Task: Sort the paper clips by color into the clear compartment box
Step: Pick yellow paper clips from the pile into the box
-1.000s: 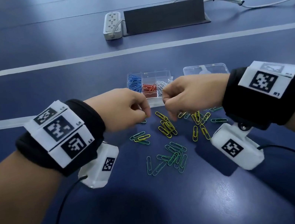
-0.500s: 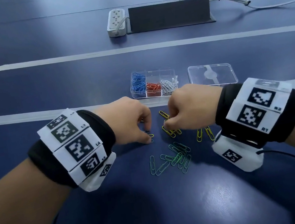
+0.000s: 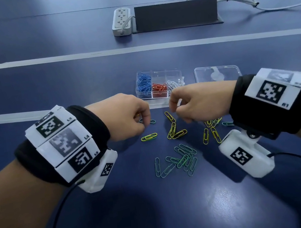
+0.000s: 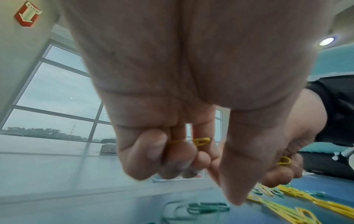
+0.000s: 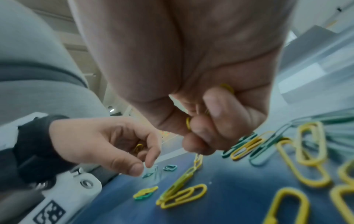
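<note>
Both hands hover over loose yellow and green clips (image 3: 181,158) on the table (image 3: 160,201); left hand (image 3: 124,116) and right hand (image 3: 199,103) each curl around yellow clips (image 4: 201,141), near the box (image 3: 159,84).

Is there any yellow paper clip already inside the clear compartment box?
No: in the head view the clear compartment box holds only blue, red and white clips, while the yellow paper clips lie on the table.

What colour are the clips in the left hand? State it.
Yellow. The left hand holds yellow clips, clearest in the left wrist view.
</note>
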### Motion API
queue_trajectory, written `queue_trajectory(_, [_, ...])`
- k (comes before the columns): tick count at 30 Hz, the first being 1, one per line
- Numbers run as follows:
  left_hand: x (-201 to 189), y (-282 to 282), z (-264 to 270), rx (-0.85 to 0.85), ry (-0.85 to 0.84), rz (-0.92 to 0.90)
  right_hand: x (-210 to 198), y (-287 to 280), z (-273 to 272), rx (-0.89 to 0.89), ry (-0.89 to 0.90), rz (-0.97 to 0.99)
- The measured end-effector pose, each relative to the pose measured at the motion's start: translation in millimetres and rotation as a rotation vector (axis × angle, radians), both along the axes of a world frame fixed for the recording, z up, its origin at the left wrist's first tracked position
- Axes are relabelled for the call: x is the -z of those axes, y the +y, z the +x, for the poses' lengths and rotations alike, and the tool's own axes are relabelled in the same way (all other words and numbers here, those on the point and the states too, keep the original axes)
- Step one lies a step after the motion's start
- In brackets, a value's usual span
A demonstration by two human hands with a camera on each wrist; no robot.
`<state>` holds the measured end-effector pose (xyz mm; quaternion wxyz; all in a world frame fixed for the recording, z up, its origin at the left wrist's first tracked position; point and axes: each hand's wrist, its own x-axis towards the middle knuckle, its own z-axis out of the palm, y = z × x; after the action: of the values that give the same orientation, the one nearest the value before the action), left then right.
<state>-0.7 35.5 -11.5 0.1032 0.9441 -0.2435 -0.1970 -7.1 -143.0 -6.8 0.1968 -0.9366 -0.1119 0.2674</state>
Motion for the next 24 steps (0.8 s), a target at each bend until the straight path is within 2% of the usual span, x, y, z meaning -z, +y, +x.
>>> queue_trajectory(8, [7.5, -13.4, -4.7, 0.092, -0.046, 0.129, 4.6, 6.4, -7.8, -0.240, -0.166, -0.090])
queue_trajectory(12, [6.3, -15.2, -2.8, 0.101, -0.057, 0.121, 7.1, 11.2, -9.1, -0.324, -0.209, -0.166])
queue_trajectory(17, [-1.0, -11.8, -2.6, 0.044, -0.014, 0.037, 11.7, 10.4, -9.7, -0.328, -0.247, -0.145])
queue_trajectory(21, [-7.2, -12.5, -0.7, -0.052, 0.035, -0.071, 5.8, 8.9, -7.7, -0.242, -0.175, -0.108])
queue_trajectory(24, [-7.8, -13.1, 7.2, -0.120, 0.142, -0.188, -4.4, 5.8, 0.4, -0.191, -0.133, -0.074])
